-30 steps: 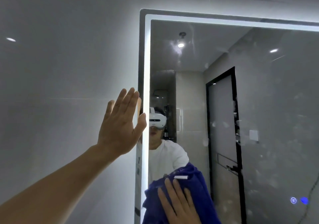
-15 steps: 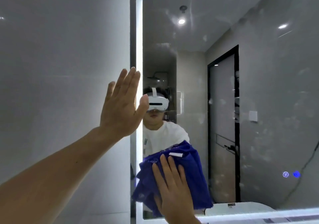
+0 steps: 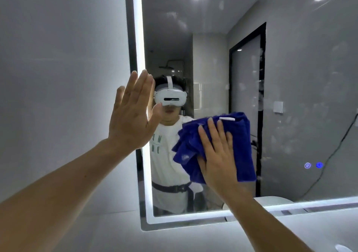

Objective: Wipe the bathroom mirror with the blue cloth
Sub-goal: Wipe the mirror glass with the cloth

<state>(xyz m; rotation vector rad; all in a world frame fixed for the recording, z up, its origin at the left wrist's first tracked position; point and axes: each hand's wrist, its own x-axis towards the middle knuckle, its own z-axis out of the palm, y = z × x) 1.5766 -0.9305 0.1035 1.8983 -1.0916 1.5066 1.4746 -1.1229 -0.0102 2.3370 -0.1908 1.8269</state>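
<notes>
A right hand (image 3: 219, 154), fingers (image 3: 213, 133) flat, presses the blue cloth (image 3: 240, 145) on the bathroom mirror (image 3: 300, 77); the left hand (image 3: 131, 114), fingers straight, braces its lit edge, risking fresh smudges there.

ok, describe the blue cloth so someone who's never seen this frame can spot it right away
Start at the big wall mirror with the lit strip along its left and bottom edges. In its lower middle, the right hand presses flat on the blue cloth, bunched against the glass. It is the only deep blue fabric here, with a small white tag at its top edge; the other blue is just a tiny glowing button at lower right.
</notes>
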